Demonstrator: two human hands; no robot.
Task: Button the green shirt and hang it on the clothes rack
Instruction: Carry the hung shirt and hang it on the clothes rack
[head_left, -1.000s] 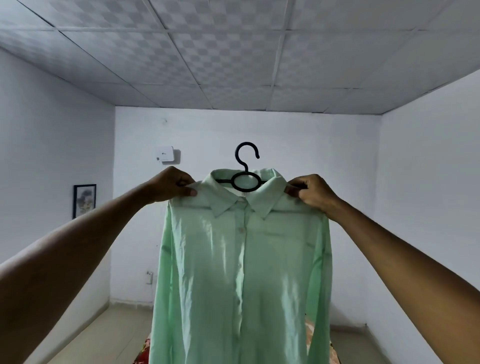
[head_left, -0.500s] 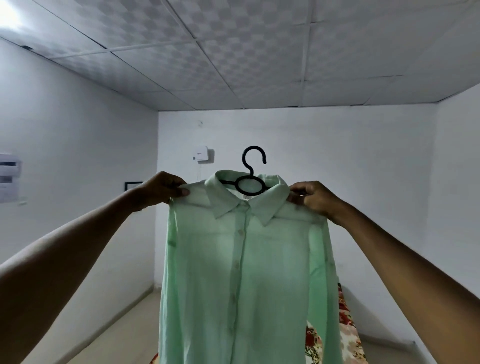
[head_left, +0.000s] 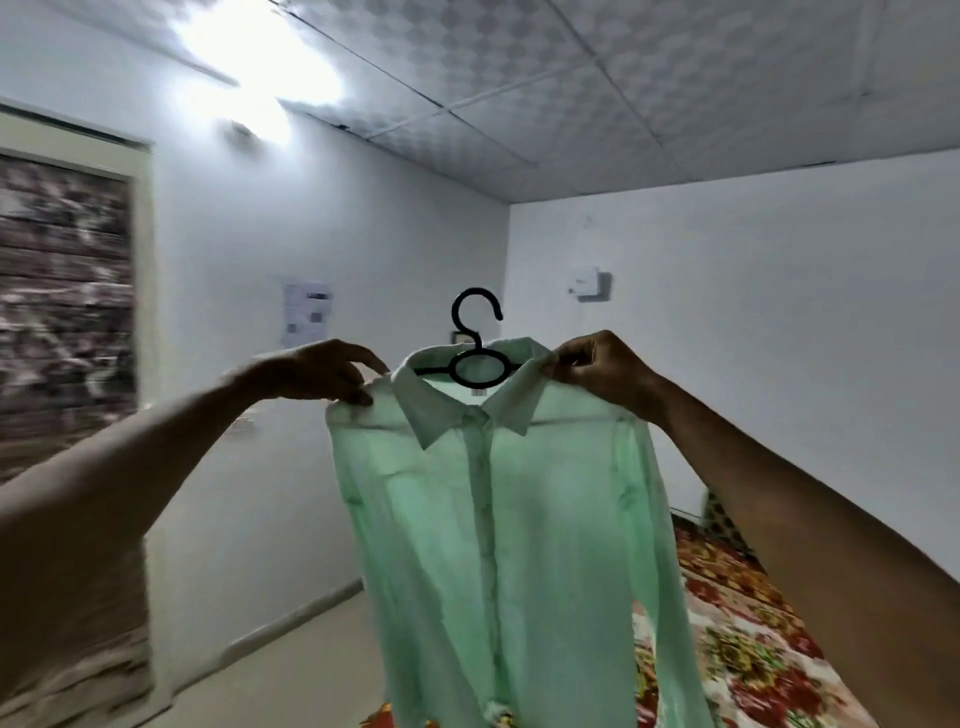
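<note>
- The shirt hangs buttoned on a hanger, held up between the hands; no rack is in view.
- It may slide off the hanger if one shoulder dips (the fabric looks thin and slippery).
- The left hand pinches one shoulder; the right hand pinches the other by the collar.
- Both arms reach forward, raised.

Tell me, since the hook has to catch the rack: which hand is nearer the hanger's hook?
Right. The right hand pinches the green shirt at the collar's edge, just beside the hanger's hook; the left hand grips the shoulder farther out.
</note>
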